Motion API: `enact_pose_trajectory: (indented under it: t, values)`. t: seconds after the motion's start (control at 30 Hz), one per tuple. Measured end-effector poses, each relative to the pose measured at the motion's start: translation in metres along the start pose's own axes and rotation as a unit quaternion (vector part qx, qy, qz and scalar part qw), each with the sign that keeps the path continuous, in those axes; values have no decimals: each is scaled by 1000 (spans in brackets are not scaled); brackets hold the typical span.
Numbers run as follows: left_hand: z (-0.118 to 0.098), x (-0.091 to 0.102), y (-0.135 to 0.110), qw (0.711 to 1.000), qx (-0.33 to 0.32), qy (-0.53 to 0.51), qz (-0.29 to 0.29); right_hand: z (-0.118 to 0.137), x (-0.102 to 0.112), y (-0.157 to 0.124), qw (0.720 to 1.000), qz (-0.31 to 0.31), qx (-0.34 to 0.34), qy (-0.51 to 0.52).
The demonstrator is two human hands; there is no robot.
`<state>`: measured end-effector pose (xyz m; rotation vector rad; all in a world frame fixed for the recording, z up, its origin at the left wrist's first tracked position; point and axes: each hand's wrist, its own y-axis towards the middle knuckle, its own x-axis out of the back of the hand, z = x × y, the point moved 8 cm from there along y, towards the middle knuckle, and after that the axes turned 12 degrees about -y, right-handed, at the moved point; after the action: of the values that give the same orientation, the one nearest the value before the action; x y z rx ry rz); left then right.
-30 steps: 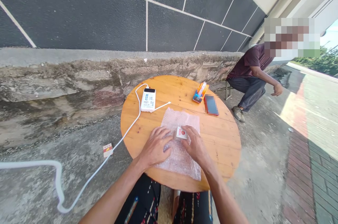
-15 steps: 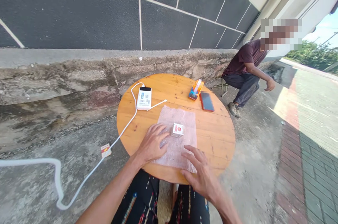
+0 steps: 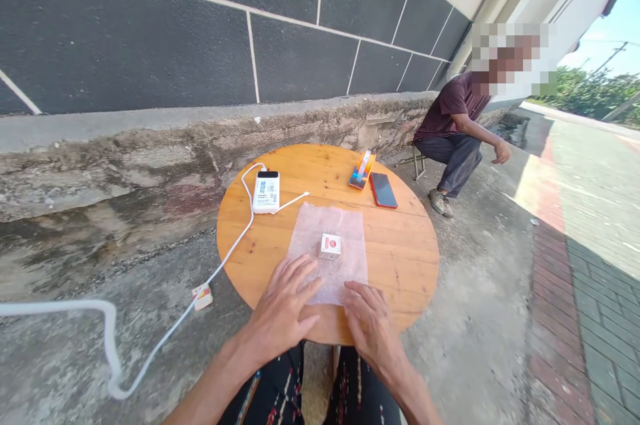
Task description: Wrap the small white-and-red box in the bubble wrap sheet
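- Small box [image 3: 330, 246]: white with a red mark on its top, it stands upright on the sheet of bubble wrap [image 3: 329, 250], a little above that sheet's middle, apart from both hands.
- Bubble wrap: a pale, nearly square sheet lying flat on the round wooden table [image 3: 410, 245], on the half nearest the person.
- Left hand [image 3: 285, 305]: palm down, fingers spread and open, holding nothing; its fingertips rest on the near left corner of the bubble wrap, the palm over the table's near edge.
- Right hand [image 3: 371, 325]: also flat and open, grasping nothing; its fingertips touch the near right edge of the bubble wrap, just beside the left hand.
- Power bank [image 3: 267, 191]: white, lying flat at the table's far left; a white cable [image 3: 225, 258] runs from it off the table's left edge and down to the ground.
- Tape dispenser [image 3: 362, 169]: orange and blue, at the table's far side; a phone [image 3: 383, 189] with a red rim lies just beside it, to its right.
- Small packet [image 3: 202, 295]: lies on the concrete ground left of the table, next to the cable.
- Another person [image 3: 457, 125]: seated on a stool beyond the table to the right, by the dark tiled wall [image 3: 175, 31], well apart from the table.
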<state>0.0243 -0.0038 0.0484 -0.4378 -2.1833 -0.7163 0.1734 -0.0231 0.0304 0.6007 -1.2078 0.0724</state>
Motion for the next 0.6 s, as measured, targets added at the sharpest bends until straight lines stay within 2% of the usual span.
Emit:
enact_pose_trajectory:
  t: [0.2, 0.37, 0.5, 0.6]
  values:
    - [1, -17, 5, 999, -11, 8, -40, -6, 8, 6, 998, 38, -18, 41]
    - [1, -18, 5, 998, -7, -22, -64, -26, 14, 43, 998, 15, -33, 57]
    - [-1, -16, 4, 997, -8, -29, -76, -35, -4, 85, 999, 31, -6, 41]
    - [-1, -12, 1, 995, -8, -39, -90, -35, -19, 100, 997, 74, 8, 33]
